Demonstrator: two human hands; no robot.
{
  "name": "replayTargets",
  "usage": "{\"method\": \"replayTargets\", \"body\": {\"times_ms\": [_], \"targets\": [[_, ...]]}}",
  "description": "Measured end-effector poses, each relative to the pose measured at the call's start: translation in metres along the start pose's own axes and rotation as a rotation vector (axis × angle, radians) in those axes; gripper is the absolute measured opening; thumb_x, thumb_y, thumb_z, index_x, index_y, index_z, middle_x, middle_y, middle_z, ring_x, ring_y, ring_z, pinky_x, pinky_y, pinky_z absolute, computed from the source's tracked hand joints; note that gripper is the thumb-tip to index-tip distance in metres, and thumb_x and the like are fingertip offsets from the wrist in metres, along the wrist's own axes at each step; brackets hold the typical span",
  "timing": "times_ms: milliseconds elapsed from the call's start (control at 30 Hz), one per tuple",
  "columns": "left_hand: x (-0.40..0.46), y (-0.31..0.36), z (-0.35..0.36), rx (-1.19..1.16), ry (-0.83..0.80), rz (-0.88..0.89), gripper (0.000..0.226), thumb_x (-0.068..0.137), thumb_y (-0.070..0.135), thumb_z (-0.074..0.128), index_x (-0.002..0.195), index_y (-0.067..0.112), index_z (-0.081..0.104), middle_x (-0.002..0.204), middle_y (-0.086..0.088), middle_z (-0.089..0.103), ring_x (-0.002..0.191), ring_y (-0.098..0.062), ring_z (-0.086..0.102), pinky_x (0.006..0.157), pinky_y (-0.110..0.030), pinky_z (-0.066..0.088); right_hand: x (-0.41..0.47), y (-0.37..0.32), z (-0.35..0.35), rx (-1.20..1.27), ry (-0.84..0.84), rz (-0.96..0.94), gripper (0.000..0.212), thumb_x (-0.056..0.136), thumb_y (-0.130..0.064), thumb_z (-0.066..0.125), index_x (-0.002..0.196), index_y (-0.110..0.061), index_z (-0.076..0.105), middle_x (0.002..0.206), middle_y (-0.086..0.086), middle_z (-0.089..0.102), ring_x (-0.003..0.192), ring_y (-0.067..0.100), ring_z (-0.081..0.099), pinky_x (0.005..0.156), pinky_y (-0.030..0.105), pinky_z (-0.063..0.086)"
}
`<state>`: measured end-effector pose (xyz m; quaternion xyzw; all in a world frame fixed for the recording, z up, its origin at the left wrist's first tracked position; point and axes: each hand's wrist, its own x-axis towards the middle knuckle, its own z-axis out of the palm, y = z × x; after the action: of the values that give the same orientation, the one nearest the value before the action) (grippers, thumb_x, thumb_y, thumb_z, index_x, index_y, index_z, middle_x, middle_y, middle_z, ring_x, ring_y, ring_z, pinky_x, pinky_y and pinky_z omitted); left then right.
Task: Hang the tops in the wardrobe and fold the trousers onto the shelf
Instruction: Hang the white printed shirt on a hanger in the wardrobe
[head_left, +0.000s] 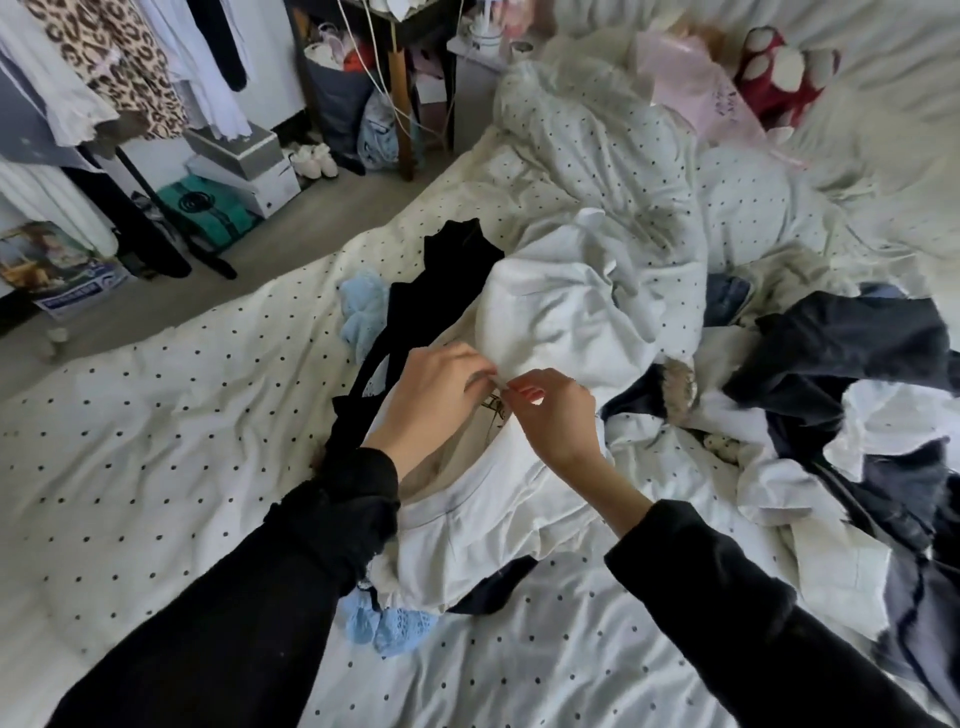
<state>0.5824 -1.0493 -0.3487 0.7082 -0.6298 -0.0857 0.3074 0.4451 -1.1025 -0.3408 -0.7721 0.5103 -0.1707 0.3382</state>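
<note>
A white top (550, 306) lies crumpled on the bed in front of me, its neckline toward me. My left hand (431, 395) and my right hand (550, 415) meet over its collar edge, and both pinch the white fabric between fingertips. A black garment (431, 301) lies under and left of the white top, with a light blue lacy piece (363, 312) beside it and another blue lace bit (389, 623) near my left sleeve. A heap of dark navy and white clothes (841, 395) sits at the right.
The bed carries a white dotted sheet (156, 441) and a rumpled duvet (597, 135). A clothes rail with hanging tops (104, 67) stands at the far left, with boxes (244, 156) and shoes on the floor. A pink bag (691, 88) and red plush (779, 73) lie far right.
</note>
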Motion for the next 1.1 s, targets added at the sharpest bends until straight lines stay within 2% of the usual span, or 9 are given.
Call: {"method": "replayTargets", "body": {"times_ms": [133, 233, 400, 567, 667, 800, 900, 967, 1100], "targets": [[0.002, 0.017, -0.027, -0.066, 0.022, -0.009, 0.012, 0.084, 0.008, 0.067, 0.094, 0.004, 0.073, 0.087, -0.005, 0.071, 0.077, -0.02, 0.066, 0.071, -0.025, 0.047, -0.008, -0.021, -0.027, 0.056, 0.015, -0.056, 0.012, 0.088, -0.021, 0.063, 0.091, -0.012, 0.07, 0.092, 0.001, 0.069, 0.085, 0.02, 0.064, 0.086, 0.047, 0.047], [0.005, 0.041, -0.06, -0.186, 0.032, -0.081, 0.015, 0.09, 0.016, 0.062, 0.099, 0.007, 0.07, 0.093, -0.002, 0.069, 0.087, -0.014, 0.063, 0.079, -0.028, 0.049, -0.012, -0.051, -0.055, 0.066, 0.025, -0.118, 0.013, 0.09, -0.019, 0.058, 0.096, -0.011, 0.066, 0.095, 0.004, 0.07, 0.089, 0.021, 0.065, 0.087, 0.044, 0.047], [0.022, 0.091, -0.127, -0.259, 0.07, -0.07, 0.013, 0.093, 0.015, 0.055, 0.101, 0.01, 0.064, 0.091, 0.006, 0.063, 0.087, -0.007, 0.058, 0.075, -0.005, 0.041, -0.022, -0.109, -0.109, 0.072, 0.099, -0.208, 0.019, 0.093, -0.02, 0.053, 0.105, -0.007, 0.061, 0.096, 0.005, 0.069, 0.095, 0.025, 0.064, 0.088, 0.043, 0.047], [0.028, 0.131, -0.188, -0.304, 0.199, -0.052, 0.008, 0.092, 0.015, 0.055, 0.096, 0.014, 0.062, 0.084, 0.005, 0.062, 0.076, -0.005, 0.056, 0.067, -0.011, 0.042, -0.041, -0.135, -0.148, -0.059, 0.131, -0.203, 0.018, 0.09, -0.028, 0.056, 0.104, -0.019, 0.061, 0.078, -0.015, 0.054, 0.092, 0.019, 0.063, 0.096, 0.046, 0.043], [0.028, 0.156, -0.214, -0.333, 0.229, -0.008, 0.007, 0.093, 0.016, 0.054, 0.094, 0.016, 0.061, 0.084, 0.003, 0.062, 0.076, -0.007, 0.056, 0.067, -0.012, 0.042, -0.053, -0.14, -0.168, -0.103, 0.109, -0.154, 0.019, 0.089, -0.029, 0.056, 0.104, -0.022, 0.065, 0.085, -0.011, 0.059, 0.094, 0.019, 0.059, 0.099, 0.043, 0.039], [0.028, 0.188, -0.241, -0.243, 0.254, 0.09, 0.006, 0.094, 0.018, 0.052, 0.093, 0.016, 0.058, 0.077, 0.008, 0.057, 0.067, -0.001, 0.05, 0.062, -0.01, 0.038, -0.06, -0.15, -0.199, -0.154, 0.182, -0.149, 0.014, 0.089, -0.027, 0.053, 0.081, -0.019, 0.061, 0.086, 0.004, 0.063, 0.096, 0.031, 0.059, 0.094, 0.042, 0.041], [0.029, 0.19, -0.257, -0.209, 0.269, 0.076, 0.008, 0.095, 0.02, 0.051, 0.095, 0.016, 0.057, 0.081, 0.002, 0.058, 0.07, -0.008, 0.05, 0.065, -0.02, 0.039, -0.058, -0.158, -0.233, -0.194, 0.281, -0.126, 0.021, 0.093, -0.026, 0.047, 0.103, -0.018, 0.063, 0.102, 0.009, 0.065, 0.103, 0.033, 0.057, 0.099, 0.046, 0.037], [0.029, 0.192, -0.264, -0.23, 0.28, 0.065, 0.007, 0.096, 0.02, 0.05, 0.096, 0.017, 0.056, 0.086, -0.003, 0.06, 0.076, -0.013, 0.054, 0.069, -0.025, 0.04, -0.057, -0.163, -0.255, -0.245, 0.341, -0.149, 0.024, 0.094, -0.022, 0.042, 0.108, -0.016, 0.06, 0.109, 0.01, 0.063, 0.105, 0.032, 0.057, 0.1, 0.048, 0.037], [0.035, 0.228, -0.284, -0.291, 0.342, 0.168, 0.01, 0.096, 0.017, 0.05, 0.099, 0.012, 0.058, 0.089, -0.007, 0.06, 0.08, -0.014, 0.053, 0.068, -0.016, 0.04, -0.059, -0.18, -0.281, -0.283, 0.356, -0.176, 0.029, 0.097, -0.025, 0.036, 0.119, -0.014, 0.051, 0.119, 0.014, 0.059, 0.11, 0.035, 0.054, 0.097, 0.046, 0.037]]}}
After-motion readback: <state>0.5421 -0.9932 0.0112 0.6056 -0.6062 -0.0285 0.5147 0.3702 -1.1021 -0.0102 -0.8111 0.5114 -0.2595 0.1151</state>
